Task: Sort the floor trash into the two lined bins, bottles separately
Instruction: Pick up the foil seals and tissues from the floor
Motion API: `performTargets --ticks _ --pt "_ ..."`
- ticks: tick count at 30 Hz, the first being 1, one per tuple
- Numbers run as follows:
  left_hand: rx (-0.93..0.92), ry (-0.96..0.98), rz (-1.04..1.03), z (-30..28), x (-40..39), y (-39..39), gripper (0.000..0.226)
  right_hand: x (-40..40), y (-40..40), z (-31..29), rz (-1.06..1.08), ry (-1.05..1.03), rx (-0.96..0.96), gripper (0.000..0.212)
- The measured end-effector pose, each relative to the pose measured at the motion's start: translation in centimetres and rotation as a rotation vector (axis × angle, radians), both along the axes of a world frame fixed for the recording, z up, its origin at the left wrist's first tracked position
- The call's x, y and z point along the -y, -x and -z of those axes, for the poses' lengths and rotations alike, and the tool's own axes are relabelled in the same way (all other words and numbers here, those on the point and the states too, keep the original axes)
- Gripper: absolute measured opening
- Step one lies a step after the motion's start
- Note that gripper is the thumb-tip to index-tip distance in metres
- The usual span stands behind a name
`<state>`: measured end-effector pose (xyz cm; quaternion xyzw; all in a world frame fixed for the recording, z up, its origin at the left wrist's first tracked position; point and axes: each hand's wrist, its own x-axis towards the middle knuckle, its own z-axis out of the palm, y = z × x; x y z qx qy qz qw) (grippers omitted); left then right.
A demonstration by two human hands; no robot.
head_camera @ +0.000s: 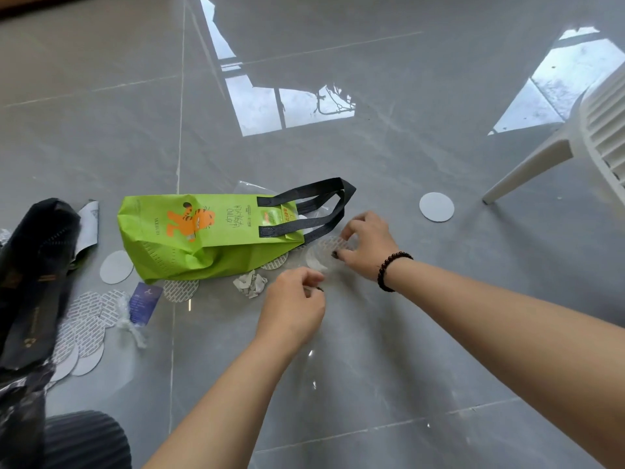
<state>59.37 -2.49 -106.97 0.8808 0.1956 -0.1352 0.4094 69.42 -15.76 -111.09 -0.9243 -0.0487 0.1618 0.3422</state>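
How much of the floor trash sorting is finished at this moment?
Nothing looks binned; no bin shows clearly. Right hand pinches a printed round seal disc; left hand is curled beside it. Left: green tiger bag, crumpled paper ball, plain white disc.

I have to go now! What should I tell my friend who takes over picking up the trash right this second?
Left hand: fingers curled, nothing clearly held.
Right hand: pinching a round patterned foil seal beside the green tiger-print tote bag.
On the floor: crumpled white paper, plain white disc, more seals at left.
No bins or bottles in view. Nearly all sorting is left.
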Motion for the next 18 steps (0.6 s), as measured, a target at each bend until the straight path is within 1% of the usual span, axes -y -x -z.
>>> performTargets --ticks 2,3,6,7,9,12,13,16,18 --pt "0.048 -0.116 -0.03 0.3 -0.8 -0.6 0.027 -0.6 0.3 0.0 -0.024 -0.098 -0.04 0.011" --pt "0.071 -0.187 -0.005 0.7 -1.2 -0.7 0.028 -0.8 0.5 0.2 -0.072 -0.078 -0.028 0.012" --pt "0.116 -0.448 0.249 2.0 -2.1 -0.5 0.041 -1.1 1.5 0.9 -0.21 0.065 0.072 0.017" --pt "0.12 -0.494 0.307 2.5 -2.4 -0.3 0.045 -1.1 1.6 1.1 -0.223 0.071 0.091 0.021" --pt "0.113 -0.563 0.36 3.4 -2.9 0.0 0.049 -1.4 1.6 1.3 -0.193 0.0 0.084 0.021" --pt "0.114 -0.719 0.394 4.3 -3.1 0.0 0.047 -1.4 1.2 1.3 -0.063 -0.127 0.071 0.014" --pt "0.114 -0.756 0.391 4.5 -3.0 0.0 0.047 -1.3 1.0 1.2 0.005 -0.157 0.065 0.015" --pt "0.114 -0.808 0.371 4.7 -2.8 -0.6 0.052 0.1 0.5 0.6 0.301 -0.257 0.058 0.022" --pt "0.116 -0.785 0.327 4.5 -2.8 -1.5 0.056 2.2 -0.2 0.6 0.514 -0.315 0.048 0.017"
